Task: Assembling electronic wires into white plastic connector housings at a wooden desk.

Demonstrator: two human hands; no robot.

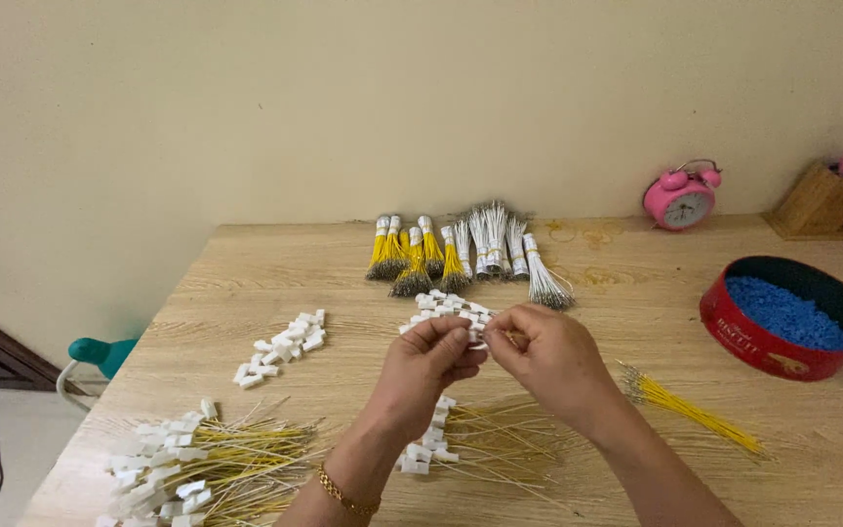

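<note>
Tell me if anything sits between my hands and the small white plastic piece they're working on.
Nothing visible does: the left hand and right hand already pinch the small white plastic connector between their fingers.

A home workroom: a wooden tabletop (246,263) against a plain wall, pink alarm clock (681,197), red biscuit tin (753,342).

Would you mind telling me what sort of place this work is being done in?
Probably a home worktable rather than a factory: a wooden table against a plain wall, a pink alarm clock and a red round tin of blue bits. Bundled yellow wires and small white connectors suggest piecework assembly.
</note>
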